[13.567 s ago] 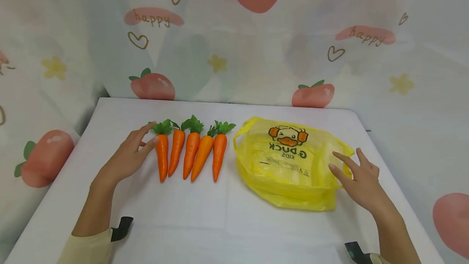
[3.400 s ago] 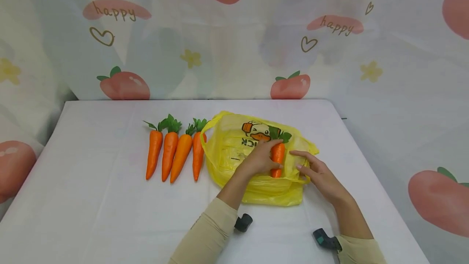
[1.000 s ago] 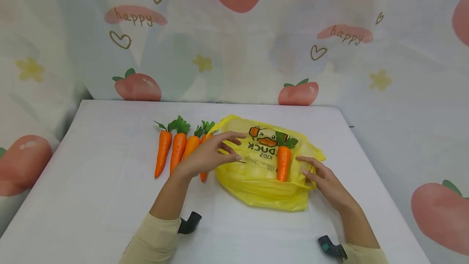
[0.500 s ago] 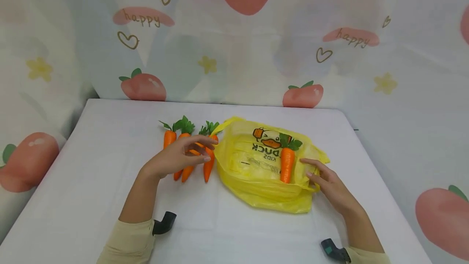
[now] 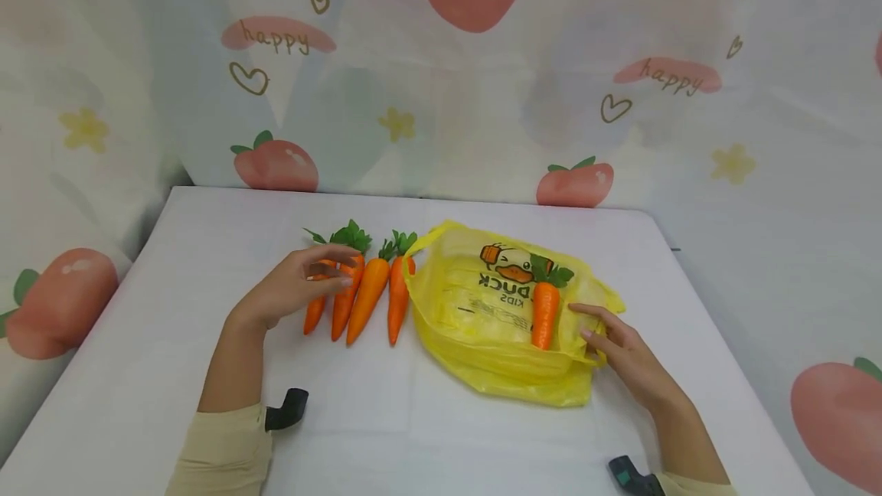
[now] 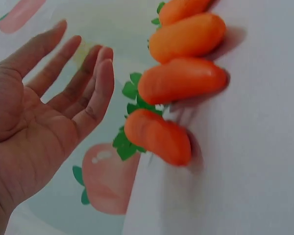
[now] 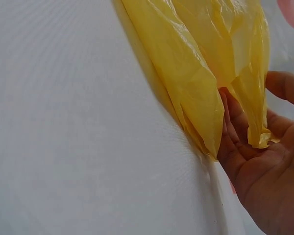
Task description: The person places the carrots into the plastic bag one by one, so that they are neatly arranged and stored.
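Several orange carrots with green tops (image 5: 368, 301) lie side by side on the white table. Over the leftmost ones hovers my left hand (image 5: 292, 285), fingers loosely bent and nothing in them; the left wrist view shows its palm (image 6: 34, 117) beside the carrots (image 6: 183, 81). To the right lies a yellow plastic bag (image 5: 475, 358) with a printed duck. Another carrot (image 5: 545, 316) is at the bag's mouth, its tip hidden by the front fold. My right hand (image 5: 630, 358) holds the bag's right edge; in the right wrist view the yellow plastic (image 7: 186, 63) runs between thumb and fingers.
The white-covered table (image 5: 413, 442) ends at a patterned backdrop (image 5: 441, 113) behind and at both sides. A black wrist camera (image 5: 286, 409) sits at the left sleeve, and a second wrist camera (image 5: 634, 477) by the right one.
One carrot has gone from the row's left end to the bag, carried by my left hand. That hand has since let go and moved left over the row; my right hand stays at the bag.
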### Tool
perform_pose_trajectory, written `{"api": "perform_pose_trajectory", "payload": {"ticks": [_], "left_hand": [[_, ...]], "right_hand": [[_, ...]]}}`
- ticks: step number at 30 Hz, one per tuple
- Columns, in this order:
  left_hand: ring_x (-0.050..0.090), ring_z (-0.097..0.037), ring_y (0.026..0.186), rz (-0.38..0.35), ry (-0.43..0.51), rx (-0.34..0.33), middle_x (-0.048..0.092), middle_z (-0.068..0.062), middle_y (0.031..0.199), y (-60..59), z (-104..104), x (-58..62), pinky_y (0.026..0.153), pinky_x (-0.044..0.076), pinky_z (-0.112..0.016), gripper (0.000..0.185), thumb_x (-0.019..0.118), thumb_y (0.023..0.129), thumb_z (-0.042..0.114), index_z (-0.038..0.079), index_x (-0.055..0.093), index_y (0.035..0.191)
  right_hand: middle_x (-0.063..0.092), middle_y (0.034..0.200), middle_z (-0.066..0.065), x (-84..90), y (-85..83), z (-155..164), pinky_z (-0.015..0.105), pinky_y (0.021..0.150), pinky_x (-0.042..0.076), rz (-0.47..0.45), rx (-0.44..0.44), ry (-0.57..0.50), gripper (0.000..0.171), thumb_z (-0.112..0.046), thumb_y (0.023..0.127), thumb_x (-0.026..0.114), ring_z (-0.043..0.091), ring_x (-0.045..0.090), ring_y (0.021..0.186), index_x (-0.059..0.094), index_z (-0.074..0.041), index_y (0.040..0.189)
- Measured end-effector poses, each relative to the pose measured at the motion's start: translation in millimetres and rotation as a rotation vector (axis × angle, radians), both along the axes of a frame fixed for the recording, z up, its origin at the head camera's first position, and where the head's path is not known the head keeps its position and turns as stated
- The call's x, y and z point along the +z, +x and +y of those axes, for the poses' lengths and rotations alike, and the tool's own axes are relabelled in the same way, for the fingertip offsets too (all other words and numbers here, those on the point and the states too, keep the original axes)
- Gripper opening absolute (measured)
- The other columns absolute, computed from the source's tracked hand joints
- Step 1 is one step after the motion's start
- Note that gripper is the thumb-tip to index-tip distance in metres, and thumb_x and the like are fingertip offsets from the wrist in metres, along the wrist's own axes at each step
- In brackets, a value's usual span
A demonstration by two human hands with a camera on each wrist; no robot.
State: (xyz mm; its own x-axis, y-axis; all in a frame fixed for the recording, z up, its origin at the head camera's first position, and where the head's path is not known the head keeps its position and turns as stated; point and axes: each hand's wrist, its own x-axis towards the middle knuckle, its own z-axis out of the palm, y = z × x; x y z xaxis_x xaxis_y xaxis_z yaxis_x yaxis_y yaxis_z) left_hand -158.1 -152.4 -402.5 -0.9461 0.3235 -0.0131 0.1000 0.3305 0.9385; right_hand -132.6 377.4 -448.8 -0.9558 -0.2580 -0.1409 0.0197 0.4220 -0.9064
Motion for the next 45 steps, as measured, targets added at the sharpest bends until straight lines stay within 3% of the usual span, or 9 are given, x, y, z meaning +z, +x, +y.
{"api": "perform_pose_trajectory", "payload": {"ticks": [6,13,16,22,26,34,41,45], "left_hand": [[0.054,-0.036,0.124,-0.033,-0.052,0.092,0.059,-0.016,0.139,-1.3,-20,-10.6,0.100,0.050,-0.052,0.045,0.071,0.101,0.020,0.008,0.061,0.142],[0.060,-0.037,0.117,-0.097,-0.055,0.254,0.049,-0.017,0.147,-2.9,-33,-20.4,0.099,0.050,-0.052,0.046,0.069,0.101,0.020,0.013,0.058,0.145],[0.063,-0.038,0.112,-0.109,-0.070,0.290,0.046,-0.020,0.150,-4.1,-36,-25.6,0.098,0.052,-0.051,0.048,0.068,0.102,0.021,0.012,0.055,0.148],[0.060,-0.038,0.116,-0.141,-0.097,0.273,0.045,-0.021,0.151,-7.2,-36,-34.3,0.099,0.052,-0.051,0.051,0.067,0.101,0.019,0.013,0.053,0.150],[0.060,-0.039,0.115,-0.152,-0.104,0.277,0.043,-0.021,0.152,-9.4,-35,-36.9,0.100,0.051,-0.053,0.053,0.068,0.100,0.019,0.018,0.053,0.151],[0.059,-0.037,0.114,-0.162,-0.068,0.213,0.033,-0.023,0.158,-12.5,-32,-41.4,0.093,0.055,-0.042,0.056,0.068,0.101,0.015,0.018,0.050,0.154],[0.051,-0.039,0.121,-0.171,-0.107,0.199,0.043,-0.019,0.152,-11.7,-28,-38.9,0.093,0.053,-0.045,0.060,0.072,0.100,0.020,0.021,0.050,0.155],[0.047,-0.042,0.125,-0.161,-0.120,0.182,0.043,-0.018,0.153,-11.1,-25,-36.9,0.093,0.052,-0.048,0.059,0.072,0.099,0.017,0.021,0.051,0.155]], "right_hand": [[0.047,0.116,0.019,-2.5,1.0,2,0.029,0.079,0.050,0.024,0.009,-0.021,0.045,-0.030,0.110,0.054,0.024,0.054,0.095,0.049,-0.012,0.151],[0.047,0.108,0.018,-4.2,0.7,2,0.029,0.081,0.050,0.029,0.018,-0.029,0.045,-0.029,0.110,0.054,0.024,0.055,0.095,0.049,-0.012,0.151],[0.047,0.101,0.019,-4.1,1.4,2,0.029,0.079,0.051,0.026,0.012,-0.031,0.045,-0.028,0.110,0.054,0.025,0.055,0.092,0.049,-0.012,0.151],[0.047,0.096,0.020,-5.8,1.4,5,0.029,0.074,0.050,0.048,0.024,-0.044,0.043,-0.025,0.110,0.053,0.027,0.055,0.086,0.049,-0.009,0.151],[0.047,0.098,0.019,-5.7,0.7,4,0.029,0.078,0.049,0.046,0.025,-0.032,0.044,-0.027,0.110,0.053,0.027,0.055,0.088,0.049,-0.011,0.151],[0.048,0.098,0.018,-5.1,0.8,2,0.029,0.077,0.050,0.034,0.015,-0.015,0.045,-0.029,0.110,0.054,0.027,0.055,0.089,0.049,-0.011,0.151],[0.048,0.107,0.019,-5.1,0.7,1,0.030,0.081,0.050,0.028,0.024,-0.007,0.045,-0.030,0.110,0.054,0.025,0.054,0.097,0.050,-0.013,0.151],[0.048,0.110,0.018,-4.9,0.7,2,0.030,0.080,0.050,0.036,0.032,-0.007,0.045,-0.029,0.110,0.053,0.025,0.054,0.096,0.050,-0.012,0.151]]}}
